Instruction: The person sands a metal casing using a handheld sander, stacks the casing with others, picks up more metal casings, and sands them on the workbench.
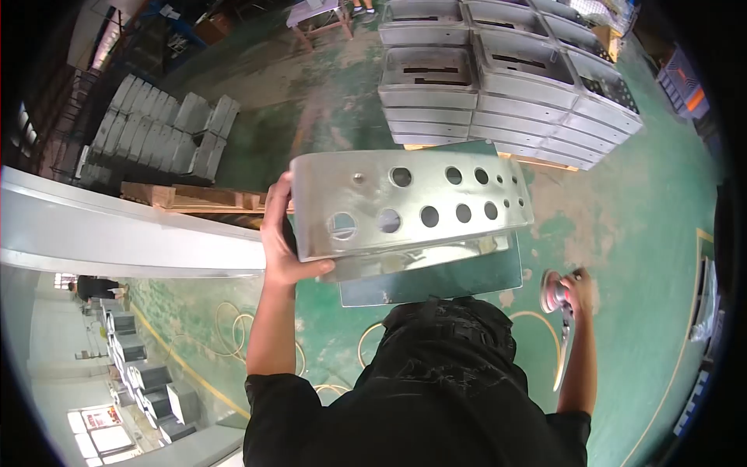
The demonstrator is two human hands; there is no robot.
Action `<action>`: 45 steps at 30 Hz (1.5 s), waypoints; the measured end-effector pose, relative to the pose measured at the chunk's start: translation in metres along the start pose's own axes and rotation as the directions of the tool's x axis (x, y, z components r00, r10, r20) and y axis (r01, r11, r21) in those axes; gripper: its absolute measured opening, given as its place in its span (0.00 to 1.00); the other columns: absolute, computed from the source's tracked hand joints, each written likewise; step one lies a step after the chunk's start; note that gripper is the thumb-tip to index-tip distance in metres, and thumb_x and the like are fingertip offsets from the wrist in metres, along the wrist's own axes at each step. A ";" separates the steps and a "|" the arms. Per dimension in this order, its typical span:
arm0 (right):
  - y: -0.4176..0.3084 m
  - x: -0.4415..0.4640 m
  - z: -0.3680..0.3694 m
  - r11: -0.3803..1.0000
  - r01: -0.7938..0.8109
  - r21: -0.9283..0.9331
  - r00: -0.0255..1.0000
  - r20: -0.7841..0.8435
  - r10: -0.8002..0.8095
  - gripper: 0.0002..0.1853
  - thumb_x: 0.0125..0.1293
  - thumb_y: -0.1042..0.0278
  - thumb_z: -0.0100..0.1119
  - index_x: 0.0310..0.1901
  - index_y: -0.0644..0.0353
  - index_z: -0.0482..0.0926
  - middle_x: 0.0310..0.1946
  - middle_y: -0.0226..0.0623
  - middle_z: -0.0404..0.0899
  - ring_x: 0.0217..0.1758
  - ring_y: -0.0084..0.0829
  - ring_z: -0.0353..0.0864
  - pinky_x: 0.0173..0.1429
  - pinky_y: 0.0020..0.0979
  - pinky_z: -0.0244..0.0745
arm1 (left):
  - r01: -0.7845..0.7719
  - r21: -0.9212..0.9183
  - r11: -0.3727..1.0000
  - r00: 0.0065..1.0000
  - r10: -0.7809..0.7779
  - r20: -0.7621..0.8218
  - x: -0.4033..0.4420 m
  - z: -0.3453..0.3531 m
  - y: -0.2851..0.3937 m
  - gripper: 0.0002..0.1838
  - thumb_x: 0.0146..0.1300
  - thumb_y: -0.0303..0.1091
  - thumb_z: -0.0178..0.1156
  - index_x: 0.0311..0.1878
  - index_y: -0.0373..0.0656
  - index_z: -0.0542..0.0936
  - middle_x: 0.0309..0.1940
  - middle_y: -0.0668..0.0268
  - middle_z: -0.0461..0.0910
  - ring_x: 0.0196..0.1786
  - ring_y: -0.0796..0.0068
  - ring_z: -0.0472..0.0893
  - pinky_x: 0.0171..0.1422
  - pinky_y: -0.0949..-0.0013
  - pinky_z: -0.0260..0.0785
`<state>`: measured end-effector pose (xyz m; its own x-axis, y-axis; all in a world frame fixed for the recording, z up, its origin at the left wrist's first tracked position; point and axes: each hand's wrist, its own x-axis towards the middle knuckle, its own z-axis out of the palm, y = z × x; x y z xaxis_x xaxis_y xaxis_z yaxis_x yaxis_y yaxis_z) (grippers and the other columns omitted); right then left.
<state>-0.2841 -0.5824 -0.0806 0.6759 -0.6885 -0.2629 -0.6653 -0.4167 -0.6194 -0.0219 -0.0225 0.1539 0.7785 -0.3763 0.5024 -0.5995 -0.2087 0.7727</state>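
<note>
Head view: the left hand point(278, 253) grips the end of a metal box point(420, 193) over a flat board point(436, 282), the right hand point(577, 291) closed round a sander point(549, 293) well aside. Likely steadying or checking — touching disc to metal would call for that firm left grip. No brand or writing is legible.

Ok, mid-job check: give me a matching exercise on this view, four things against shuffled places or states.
Things:
1. Left hand
2. Right hand
3. Metal box
4. Grey housings

Places or states:
A. Centre of the view, round holes showing
B. Holding the red sander
C. Stacked at the upper right of the view
D. Gripping one end of a metal part

Right pairs: 1-D, 2-B, 3-A, 4-C.
</note>
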 end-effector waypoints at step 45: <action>-0.207 0.045 -0.024 0.727 0.013 0.687 0.858 0.365 -0.361 0.21 0.56 0.55 0.57 0.39 0.69 0.75 0.27 0.53 0.79 0.31 0.46 0.82 0.39 0.43 0.75 | -0.284 0.560 0.778 0.743 -0.191 0.642 0.057 0.269 0.037 0.62 0.29 0.53 0.81 0.69 0.33 0.64 0.57 0.51 0.72 0.58 0.48 0.74 0.62 0.49 0.64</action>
<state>-0.1237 -0.5418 0.0535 0.9358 -0.2236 -0.2725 -0.2571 0.0959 -0.9616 -0.0496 -0.2943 0.1071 0.5732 -0.8191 -0.0235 -0.7920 -0.5611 0.2408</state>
